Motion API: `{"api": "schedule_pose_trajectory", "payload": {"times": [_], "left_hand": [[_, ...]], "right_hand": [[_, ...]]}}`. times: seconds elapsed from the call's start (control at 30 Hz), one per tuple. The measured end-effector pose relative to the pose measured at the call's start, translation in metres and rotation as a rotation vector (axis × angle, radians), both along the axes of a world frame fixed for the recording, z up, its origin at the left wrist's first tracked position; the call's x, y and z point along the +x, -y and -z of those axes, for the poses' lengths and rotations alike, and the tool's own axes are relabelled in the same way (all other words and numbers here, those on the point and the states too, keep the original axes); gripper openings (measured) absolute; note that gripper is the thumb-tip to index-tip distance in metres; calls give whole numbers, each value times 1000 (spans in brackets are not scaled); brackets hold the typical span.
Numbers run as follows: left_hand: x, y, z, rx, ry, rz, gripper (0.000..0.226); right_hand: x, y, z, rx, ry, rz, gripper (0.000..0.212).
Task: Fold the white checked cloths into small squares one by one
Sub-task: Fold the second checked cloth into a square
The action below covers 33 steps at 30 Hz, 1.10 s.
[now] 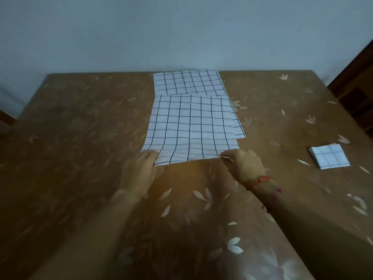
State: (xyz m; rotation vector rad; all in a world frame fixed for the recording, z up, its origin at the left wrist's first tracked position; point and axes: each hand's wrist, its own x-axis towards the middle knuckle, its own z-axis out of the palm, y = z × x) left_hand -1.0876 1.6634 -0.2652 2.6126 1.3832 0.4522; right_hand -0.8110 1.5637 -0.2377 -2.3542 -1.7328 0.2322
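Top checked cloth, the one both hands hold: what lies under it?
Another checked cloth shows past the top cloth's far and right edges, on the table. Whether more lie beneath is hidden.

Looks like somebody's home, honestly. Table [80,138] has one of those brown leaf-print covers and sits up against a plain pale wall [181,27]. Dark wooden furniture [359,87] off right.

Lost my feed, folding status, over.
Left hand, right hand hold top cloth by near corners. Unfolded, over other cloths. Folded square at right. Nothing blocking.

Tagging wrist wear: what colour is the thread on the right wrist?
Red-orange thread, seen best in the head view.
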Motion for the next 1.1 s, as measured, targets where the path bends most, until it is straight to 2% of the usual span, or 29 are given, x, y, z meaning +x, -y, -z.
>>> {"api": "schedule_pose_trajectory", "payload": {"times": [0.1,0.47,0.67,0.9,1.1], "left_hand": [[-18,12,-8,6,24,-36,11],[-73,88,-60,-164,156,-97,4],[-107,134,-66,-394,275,-122,8],[-138,161,-69,-506,292,-158,17],[-142,155,-71,-609,465,-231,19]], "right_hand": [[1,28,-8,-18,2,35,20],[-6,109,-39,-118,-137,155,11],[-29,144,-45,-130,-277,152,8],[-34,163,-61,-281,-464,107,10],[-29,164,-62,-208,-606,100,8]]}}
